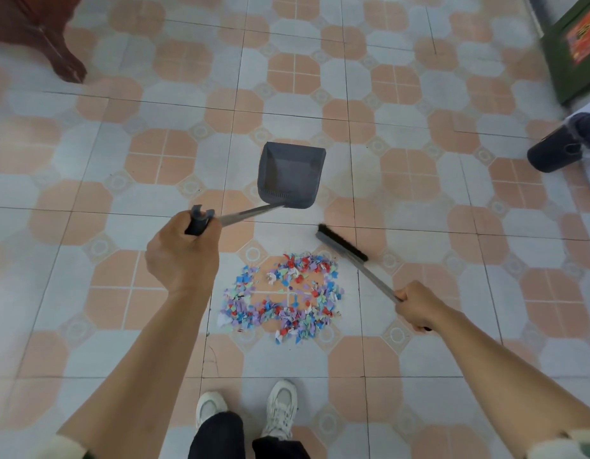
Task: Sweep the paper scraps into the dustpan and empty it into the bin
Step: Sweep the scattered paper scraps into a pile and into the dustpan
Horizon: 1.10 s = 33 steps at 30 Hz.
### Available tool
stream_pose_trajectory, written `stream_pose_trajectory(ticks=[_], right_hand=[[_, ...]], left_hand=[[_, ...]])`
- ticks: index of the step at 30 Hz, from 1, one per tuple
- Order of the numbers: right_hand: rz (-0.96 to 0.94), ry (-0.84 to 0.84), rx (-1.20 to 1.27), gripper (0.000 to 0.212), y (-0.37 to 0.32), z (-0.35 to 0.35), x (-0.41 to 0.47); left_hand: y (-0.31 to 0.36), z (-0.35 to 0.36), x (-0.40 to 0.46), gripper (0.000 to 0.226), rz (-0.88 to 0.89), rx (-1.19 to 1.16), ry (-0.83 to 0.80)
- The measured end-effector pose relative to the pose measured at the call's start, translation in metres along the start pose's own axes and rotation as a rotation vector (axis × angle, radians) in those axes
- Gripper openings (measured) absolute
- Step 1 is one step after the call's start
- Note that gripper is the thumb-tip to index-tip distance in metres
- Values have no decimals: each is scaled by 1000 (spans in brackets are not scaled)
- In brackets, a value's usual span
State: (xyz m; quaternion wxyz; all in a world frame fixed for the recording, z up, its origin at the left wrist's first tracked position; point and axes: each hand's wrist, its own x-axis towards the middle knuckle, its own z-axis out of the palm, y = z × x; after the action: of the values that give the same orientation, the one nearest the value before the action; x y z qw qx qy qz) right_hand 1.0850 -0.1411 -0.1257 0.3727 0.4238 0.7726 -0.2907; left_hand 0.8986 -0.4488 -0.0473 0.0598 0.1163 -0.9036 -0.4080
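Nearest to us are our two white sneakers point(247, 412) on the floor of pale grey and peach patterned tiles point(419, 180). Just ahead of the toes lies the loose heap of small coloured paper scraps point(283, 298) — blue, red, lilac and mint — spread thin in the middle and thicker at the edges.

Our left hand point(182, 256) is curled tight around the black grip of the long metal handle of the grey plastic dustpan point(290, 175). Our right hand point(419, 306) wraps the thin metal handle of the grey brush with black bristles point(341, 241), whose head is at the far right edge of the heap.

The pan is beyond the heap and seems lifted or tilted, its mouth turned away from the scraps; we cannot tell if its lip touches the floor. We think this is the main risk: if we sweep before the lip lies flat and faces the paper, the scraps will slide under it or past its sides. The pieces are very light, so a quick stroke may scatter them over the tiles, and a long handle gives weak control of the pan.

Farther right stands a dark round container with a bag point(565, 147) — probably the bin. It is well apart, so a tilted pan may spill on the way.
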Motion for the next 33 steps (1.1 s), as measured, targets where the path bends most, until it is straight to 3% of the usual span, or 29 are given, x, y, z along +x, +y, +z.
stream_pose_trajectory(ticks=[10,18,33], right_hand=[[-50,-102,-86,40,-3,57,-83],[-86,-20,-37,51,-22,84,-150],[53,-136,752,39,-94,157,-202]], left_hand=[[-37,-44,-5,29,-4,-17,-30],[-83,-112,2,29,4,-32,-48],[-119,-213,34,26,40,-11,-16]])
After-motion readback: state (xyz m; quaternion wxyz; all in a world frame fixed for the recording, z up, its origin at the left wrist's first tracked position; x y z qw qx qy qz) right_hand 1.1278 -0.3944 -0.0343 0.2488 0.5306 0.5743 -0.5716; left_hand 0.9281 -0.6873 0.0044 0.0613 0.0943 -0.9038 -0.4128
